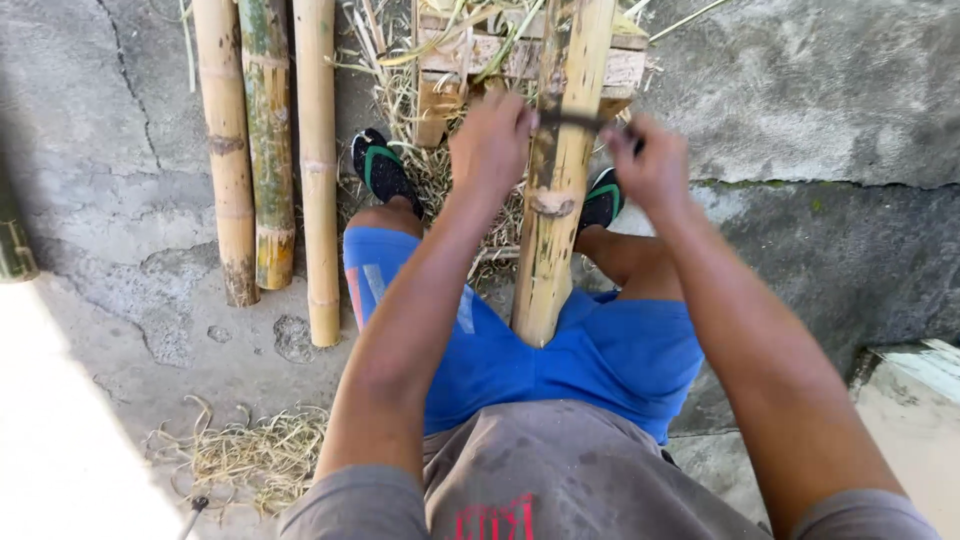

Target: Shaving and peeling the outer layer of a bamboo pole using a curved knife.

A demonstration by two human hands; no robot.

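Observation:
A thick bamboo pole (556,190) runs from between my knees up onto a wooden stand (450,60). Across the pole lies a dark metal blade (578,120). My left hand (492,140) is closed on the blade's left end, against the pole's left side. My right hand (652,165) grips the blade's right end just right of the pole. The pole's skin is scraped pale, with green streaks left near its top. I sit in blue shorts with the pole's cut end at my lap.
Three more bamboo poles (270,150) lie side by side on the concrete at the left. Shavings (255,455) pile by my left hip and under the stand. My feet wear black sandals with green straps (382,170). A pale slab edge (920,370) shows at the right.

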